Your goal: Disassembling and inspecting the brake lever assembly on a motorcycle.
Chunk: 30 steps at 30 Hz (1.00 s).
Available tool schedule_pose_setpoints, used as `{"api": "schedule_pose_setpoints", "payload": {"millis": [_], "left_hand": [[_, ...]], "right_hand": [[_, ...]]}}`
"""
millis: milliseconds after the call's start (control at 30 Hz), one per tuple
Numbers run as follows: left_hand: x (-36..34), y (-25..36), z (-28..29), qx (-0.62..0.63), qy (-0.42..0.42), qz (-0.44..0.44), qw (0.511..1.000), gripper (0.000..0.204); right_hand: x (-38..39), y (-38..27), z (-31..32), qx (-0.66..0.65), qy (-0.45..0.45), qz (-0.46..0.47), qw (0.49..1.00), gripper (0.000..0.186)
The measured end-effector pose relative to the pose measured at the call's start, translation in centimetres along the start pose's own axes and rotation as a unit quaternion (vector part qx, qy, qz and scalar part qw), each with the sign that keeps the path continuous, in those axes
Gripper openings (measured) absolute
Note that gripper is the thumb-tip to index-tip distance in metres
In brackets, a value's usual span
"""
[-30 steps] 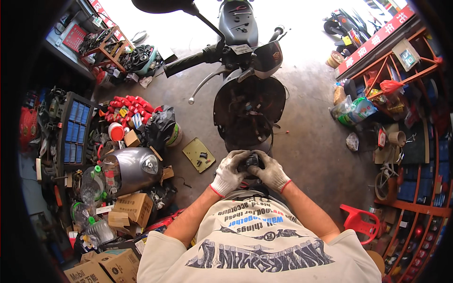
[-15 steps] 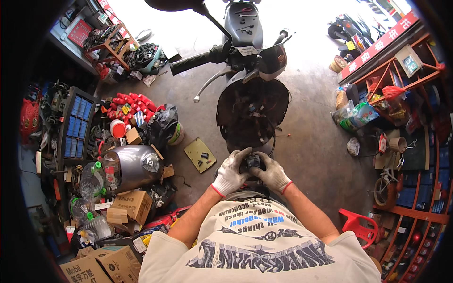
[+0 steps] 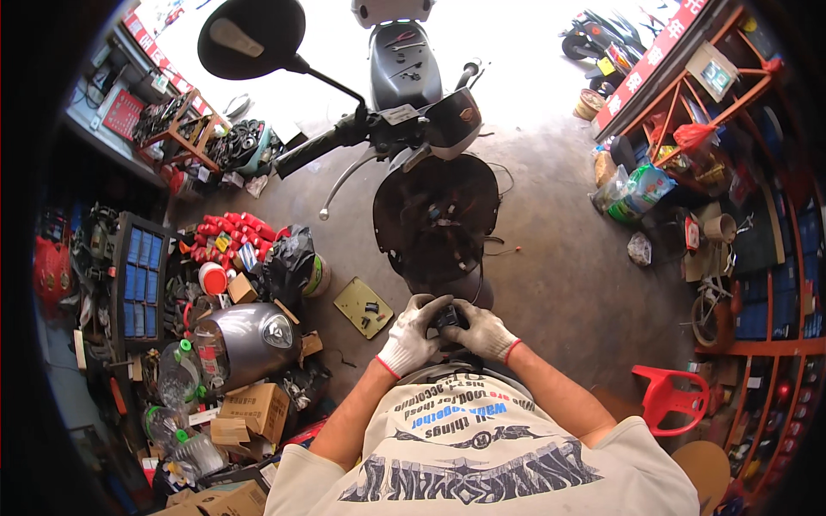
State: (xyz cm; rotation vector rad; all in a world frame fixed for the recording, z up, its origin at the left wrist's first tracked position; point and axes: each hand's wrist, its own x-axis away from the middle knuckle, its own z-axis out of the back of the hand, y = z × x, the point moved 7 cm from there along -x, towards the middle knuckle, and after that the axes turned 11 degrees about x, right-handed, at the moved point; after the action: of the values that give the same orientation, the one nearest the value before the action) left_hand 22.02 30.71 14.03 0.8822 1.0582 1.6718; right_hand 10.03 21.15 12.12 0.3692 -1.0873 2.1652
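In white work gloves with red cuffs, my left hand point(image 3: 411, 334) and my right hand point(image 3: 484, 330) are closed around a small dark block-shaped part point(image 3: 446, 317), held close in front of my shirt. Its exact kind cannot be made out, as the fingers cover its sides. Just beyond my hands stands a scooter point(image 3: 434, 206) with its front panel off; loose wires and connectors point(image 3: 446, 211) show in the dark opening. On the floor left of my hands lies a yellowish tray point(image 3: 353, 301) with several small black parts point(image 3: 372, 311).
At the left are a silver-grey body panel with a lamp point(image 3: 249, 342), plastic bottles point(image 3: 178, 376), cardboard boxes point(image 3: 255, 408) and a pile of red bottles point(image 3: 232, 238). A red plastic chair point(image 3: 670, 400) and orange shelving point(image 3: 761, 347) stand at the right. A mirror point(image 3: 251, 39) juts out from the handlebar.
The view has shifted, so the scooter appears further left and more of its mirror shows. Both hands still hold the dark part, now slightly lower in the picture.
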Motion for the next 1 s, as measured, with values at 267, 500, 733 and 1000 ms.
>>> {"api": "schedule_pose_setpoints", "payload": {"millis": [267,500,733,1000], "left_hand": [[-0.6,1.2,-0.7,0.026,-0.024,-0.010,0.999,0.069],[-2.0,2.7,-0.6,0.027,-0.039,-0.033,0.998,0.069],[-2.1,2.6,-0.6,0.027,-0.042,-0.040,0.998,0.069],[-2.2,2.2,-0.3,0.032,-0.035,-0.057,0.997,0.071]], "right_hand": [[0.8,0.8,0.5,-0.044,0.022,0.013,0.999,0.075],[0.7,1.7,0.9,-0.100,0.039,0.017,0.994,0.070],[0.9,1.4,1.1,-0.114,0.030,0.018,0.993,0.069],[0.1,2.0,0.5,-0.085,0.035,0.030,0.995,0.069]]}}
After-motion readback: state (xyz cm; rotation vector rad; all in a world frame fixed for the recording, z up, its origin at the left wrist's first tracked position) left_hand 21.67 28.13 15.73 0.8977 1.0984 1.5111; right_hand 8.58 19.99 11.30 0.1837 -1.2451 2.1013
